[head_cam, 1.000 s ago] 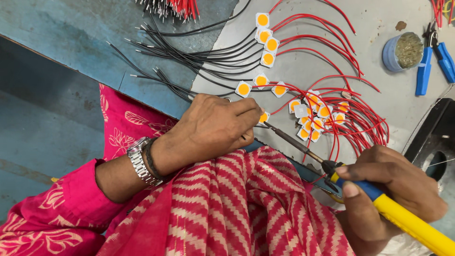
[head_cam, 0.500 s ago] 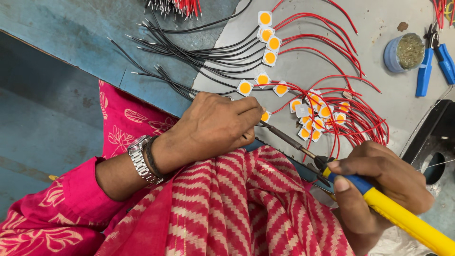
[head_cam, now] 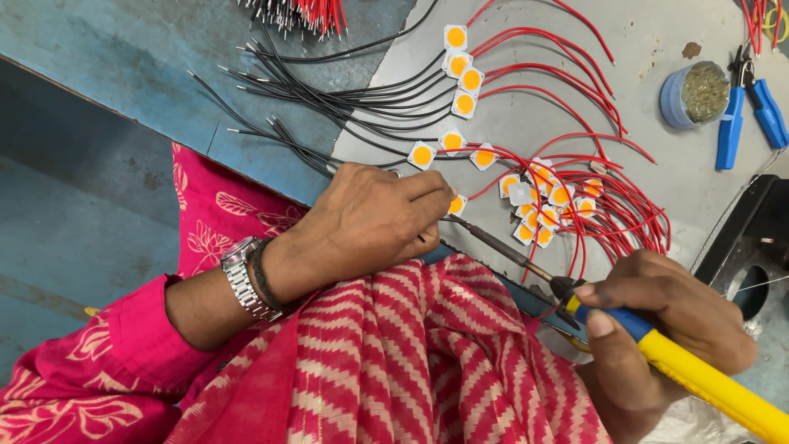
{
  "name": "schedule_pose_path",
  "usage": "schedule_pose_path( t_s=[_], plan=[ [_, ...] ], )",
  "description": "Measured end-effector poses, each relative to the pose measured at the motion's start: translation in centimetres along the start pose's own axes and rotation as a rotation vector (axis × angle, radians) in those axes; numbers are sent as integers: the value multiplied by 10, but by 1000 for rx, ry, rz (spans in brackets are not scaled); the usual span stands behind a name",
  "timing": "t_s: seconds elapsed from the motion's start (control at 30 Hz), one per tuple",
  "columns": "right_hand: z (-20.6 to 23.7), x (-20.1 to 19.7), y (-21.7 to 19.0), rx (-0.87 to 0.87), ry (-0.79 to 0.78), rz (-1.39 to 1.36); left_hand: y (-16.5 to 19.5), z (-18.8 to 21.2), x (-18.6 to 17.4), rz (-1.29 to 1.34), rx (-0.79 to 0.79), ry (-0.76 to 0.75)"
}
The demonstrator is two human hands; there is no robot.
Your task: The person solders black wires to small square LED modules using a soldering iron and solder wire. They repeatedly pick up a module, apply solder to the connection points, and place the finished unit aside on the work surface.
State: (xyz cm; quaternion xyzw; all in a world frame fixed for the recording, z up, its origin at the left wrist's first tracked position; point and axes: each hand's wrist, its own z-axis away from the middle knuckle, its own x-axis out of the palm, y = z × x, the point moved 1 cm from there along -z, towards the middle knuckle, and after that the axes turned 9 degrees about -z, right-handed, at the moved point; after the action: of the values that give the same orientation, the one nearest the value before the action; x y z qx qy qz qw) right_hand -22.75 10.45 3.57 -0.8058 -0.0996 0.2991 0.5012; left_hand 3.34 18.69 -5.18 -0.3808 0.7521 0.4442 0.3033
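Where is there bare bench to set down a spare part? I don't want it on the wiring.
Bare grey mat lies between the red wires and the blue tin. Around the chips and black wires it is crowded.

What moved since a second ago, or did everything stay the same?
Almost nothing changed. The right hand slid a little toward the left hand with the yellow soldering iron, keeping its tip by the small LED chip. The left hand still pinches that chip. The other chips with red wires, the black wires, the blue pliers and the round tin lie where they were.
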Motion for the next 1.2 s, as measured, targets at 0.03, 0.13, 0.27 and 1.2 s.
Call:
schedule_pose_path(
  t_s=[0.03,0.13,0.27,1.2],
  plan=[
    [2,-2,1,1,5,-5,0,0,0,0,-1,3],
    [10,-8,6,-21,38,-61,0,0,1,6,1,15],
    [30,-11,19,-54,226,-170,-1,1,1,18,5,-4],
    [-19,67,44,-168,43,394,-4,1,-19,229,-222,343]
  ],
)
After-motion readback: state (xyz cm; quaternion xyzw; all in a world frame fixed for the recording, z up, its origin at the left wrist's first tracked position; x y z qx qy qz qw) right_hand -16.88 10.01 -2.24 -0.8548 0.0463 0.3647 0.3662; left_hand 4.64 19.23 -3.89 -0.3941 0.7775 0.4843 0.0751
